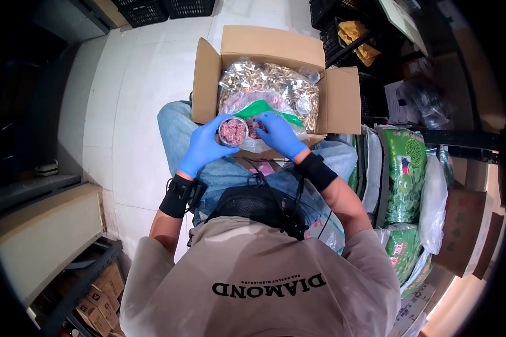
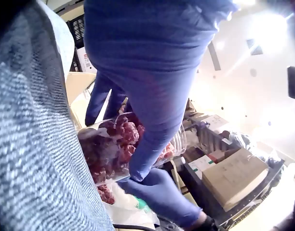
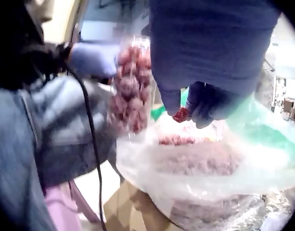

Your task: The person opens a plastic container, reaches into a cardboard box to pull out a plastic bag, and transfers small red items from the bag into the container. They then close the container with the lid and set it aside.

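My gloved left hand (image 1: 199,150) grips a clear plastic jar (image 1: 233,132) filled with wrinkled, pinkish-red dried fruit. In the left wrist view the jar (image 2: 113,144) lies tilted, its ribbed end past the thumb. Just right of it, my gloved right hand (image 1: 281,136) reaches over an opened plastic bag (image 1: 257,147) with a green band. Between thumb and fingers it pinches one small dried fruit (image 3: 181,114), seen in the right wrist view. More of the same red fruit (image 3: 200,161) shows through the bag below.
An open cardboard box (image 1: 272,42) stands between the person's knees, holding clear bags of brown-and-cream dried pieces (image 1: 242,76). Green printed bags (image 1: 405,174) and cartons (image 1: 461,230) line the right side. Black crates (image 1: 143,12) stand at the back; a low shelf (image 1: 67,297) is at left.
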Tool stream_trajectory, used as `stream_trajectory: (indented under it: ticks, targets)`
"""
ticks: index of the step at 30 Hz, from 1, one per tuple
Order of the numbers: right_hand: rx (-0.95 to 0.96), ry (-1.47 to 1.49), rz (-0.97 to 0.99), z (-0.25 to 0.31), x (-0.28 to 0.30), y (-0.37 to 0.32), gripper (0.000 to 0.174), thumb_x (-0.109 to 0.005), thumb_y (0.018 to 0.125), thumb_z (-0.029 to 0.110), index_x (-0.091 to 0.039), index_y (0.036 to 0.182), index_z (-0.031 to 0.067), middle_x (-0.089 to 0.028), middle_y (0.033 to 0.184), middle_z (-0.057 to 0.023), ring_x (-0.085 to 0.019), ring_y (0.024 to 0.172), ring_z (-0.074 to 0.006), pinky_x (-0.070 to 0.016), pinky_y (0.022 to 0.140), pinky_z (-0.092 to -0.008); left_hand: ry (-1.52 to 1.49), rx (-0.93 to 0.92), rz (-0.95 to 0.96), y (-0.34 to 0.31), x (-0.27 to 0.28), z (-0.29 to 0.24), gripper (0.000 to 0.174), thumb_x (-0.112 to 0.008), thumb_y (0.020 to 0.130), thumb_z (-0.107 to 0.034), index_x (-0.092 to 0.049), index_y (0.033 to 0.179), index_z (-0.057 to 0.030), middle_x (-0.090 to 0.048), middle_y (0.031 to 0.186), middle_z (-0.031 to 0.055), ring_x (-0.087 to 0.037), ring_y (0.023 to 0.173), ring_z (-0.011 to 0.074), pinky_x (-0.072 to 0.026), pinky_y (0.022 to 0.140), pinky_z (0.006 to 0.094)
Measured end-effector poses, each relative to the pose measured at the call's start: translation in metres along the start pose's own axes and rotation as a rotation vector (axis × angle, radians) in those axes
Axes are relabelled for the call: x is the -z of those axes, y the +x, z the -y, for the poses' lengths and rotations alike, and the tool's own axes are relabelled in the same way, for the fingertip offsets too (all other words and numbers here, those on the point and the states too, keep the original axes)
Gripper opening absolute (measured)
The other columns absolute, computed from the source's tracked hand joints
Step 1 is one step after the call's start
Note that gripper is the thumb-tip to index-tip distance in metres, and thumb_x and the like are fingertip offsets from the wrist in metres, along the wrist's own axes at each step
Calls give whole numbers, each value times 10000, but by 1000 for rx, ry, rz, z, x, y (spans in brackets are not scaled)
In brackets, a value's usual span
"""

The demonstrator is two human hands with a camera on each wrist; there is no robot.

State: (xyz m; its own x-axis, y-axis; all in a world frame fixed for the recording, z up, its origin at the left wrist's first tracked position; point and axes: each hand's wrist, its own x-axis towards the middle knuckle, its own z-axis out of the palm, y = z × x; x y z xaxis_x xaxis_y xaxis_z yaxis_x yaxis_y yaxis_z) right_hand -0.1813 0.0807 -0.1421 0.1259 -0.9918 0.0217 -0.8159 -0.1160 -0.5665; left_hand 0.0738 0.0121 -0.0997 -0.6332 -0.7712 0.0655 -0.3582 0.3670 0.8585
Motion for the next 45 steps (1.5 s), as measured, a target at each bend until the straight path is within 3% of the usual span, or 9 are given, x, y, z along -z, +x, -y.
stream_trajectory:
  ticks: [3,9,17,20,23,25,26,32,45]
  targets:
    - [-50,365,-148,50,45,-11,249,-716,871,139,-656,1087,32,-620,1013,-155,-632,934,-366,-526,826,-428,-16,-16,-9,3,-2,4,766,-941,637,-223,-622,1320,-85,-736,1173,135,-720,1105,282,-568,949,383]
    - [237,235,-203,82,50,-10,363,-713,876,123,-653,1231,78,-606,1103,-130,-623,999,-326,-521,872,-406,-25,-37,15,5,-6,-9,747,-937,649,-231,-626,1313,-85,-736,1169,134,-724,1097,267,-571,941,372]
    - [278,196,-236,81,50,-20,392,-684,894,97,-632,1283,100,-612,1137,-125,-607,1029,-340,-513,895,-428,-113,-15,25,5,-5,-9,740,-920,656,-247,-625,1317,-94,-718,1189,154,-701,1115,326,-560,951,388]
    - [297,136,-219,82,50,-19,370,-655,900,29,-667,1264,97,-622,1126,-129,-615,1027,-327,-515,900,-394,-84,-12,23,5,-4,-11,736,-933,662,-198,-626,1319,-69,-730,1190,108,-711,1107,208,-558,975,358]
    - [265,332,-323,81,57,-13,289,-664,904,60,-684,1192,71,-637,1092,-125,-631,947,-315,-524,830,-403,-98,-2,-8,5,0,-11,748,-940,658,-204,-623,1318,-51,-726,1197,114,-705,1118,212,-553,984,361]
    - [-150,452,-306,70,64,-9,194,-659,910,59,-714,1096,50,-649,978,-128,-636,831,-300,-532,762,-388,-96,12,-28,2,1,-2,750,-943,656,-206,-623,1315,-43,-722,1206,114,-700,1127,214,-550,989,362]
    - [-126,364,-281,56,58,-4,153,-648,902,66,-724,1032,39,-653,866,-151,-645,769,-330,-536,728,-419,-89,21,-51,1,3,2,753,-945,655,-207,-622,1313,-36,-718,1215,114,-696,1136,217,-548,994,364]
    - [49,-110,-97,-22,-20,2,123,-614,843,48,-715,910,28,-676,865,-208,-660,843,-403,-533,759,-491,-125,-31,-86,-2,9,7,730,-938,656,-194,-631,1304,-55,-725,1201,138,-709,1129,253,-561,974,377]
    - [42,-352,-16,-52,-72,16,132,-589,863,61,-712,862,15,-691,846,-239,-704,793,-393,-560,700,-464,-203,-14,-79,5,-2,27,751,-946,672,-154,-601,1328,-34,-691,1251,99,-662,1168,191,-530,1032,363]
